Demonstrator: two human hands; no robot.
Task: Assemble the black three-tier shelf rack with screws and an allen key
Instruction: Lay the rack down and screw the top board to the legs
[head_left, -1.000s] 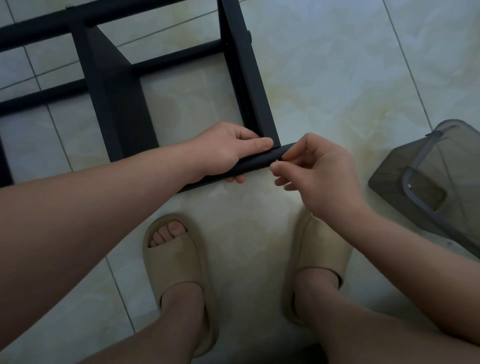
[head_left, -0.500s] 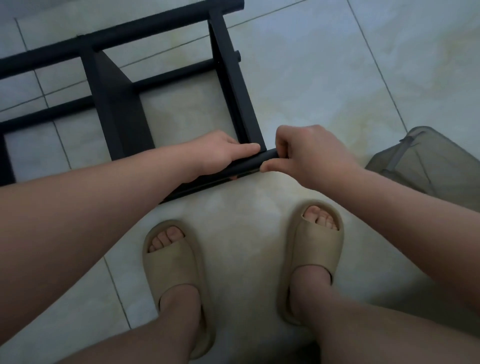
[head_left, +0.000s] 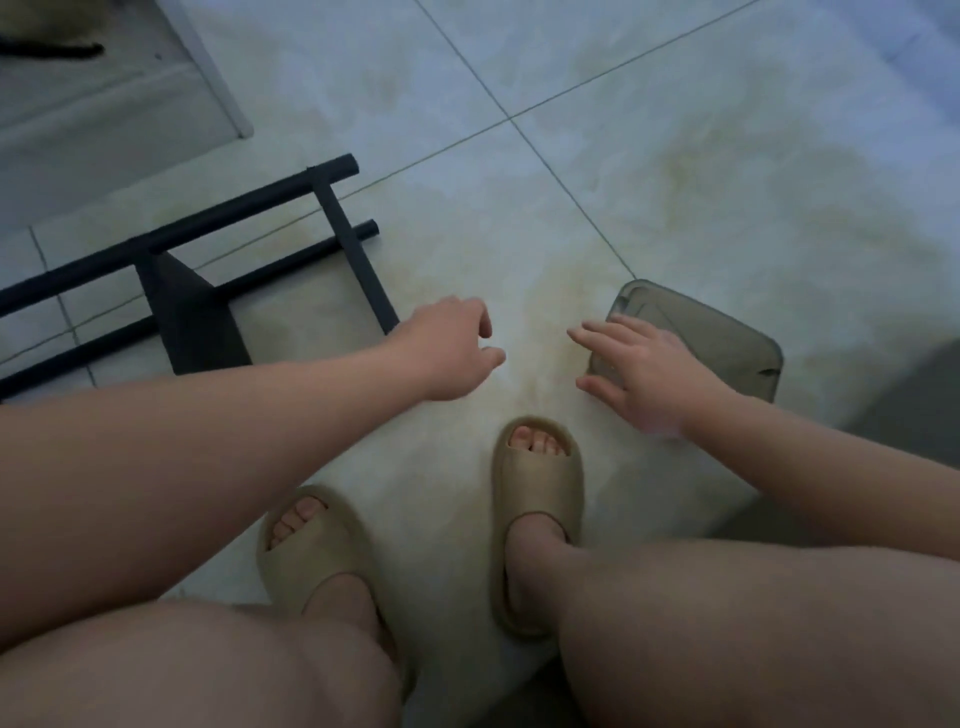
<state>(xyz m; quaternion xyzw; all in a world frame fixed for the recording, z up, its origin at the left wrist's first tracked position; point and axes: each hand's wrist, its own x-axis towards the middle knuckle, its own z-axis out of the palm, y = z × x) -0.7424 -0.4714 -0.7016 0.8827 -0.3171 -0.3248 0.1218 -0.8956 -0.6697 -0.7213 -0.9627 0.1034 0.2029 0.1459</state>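
Observation:
The black shelf rack (head_left: 187, 306) lies on its side on the tiled floor at the left, with its round bars running left to right and a flat dark shelf panel between them. My left hand (head_left: 449, 353) hovers just right of the rack's near corner post, with its fingers loosely curled and nothing in them. My right hand (head_left: 639, 374) is spread with straight fingers over the floor, holding nothing. No screw or allen key shows.
A smoky grey plastic box (head_left: 727, 343) sits on the floor behind my right hand. My two feet in beige slippers (head_left: 537, 499) stand below the hands. A pale door frame (head_left: 208, 67) runs along the far left. Tiled floor spreads to the far right.
Both hands have let go of the rack's near bar and now hold nothing. The view has swung right and risen, so the rack sits farther left.

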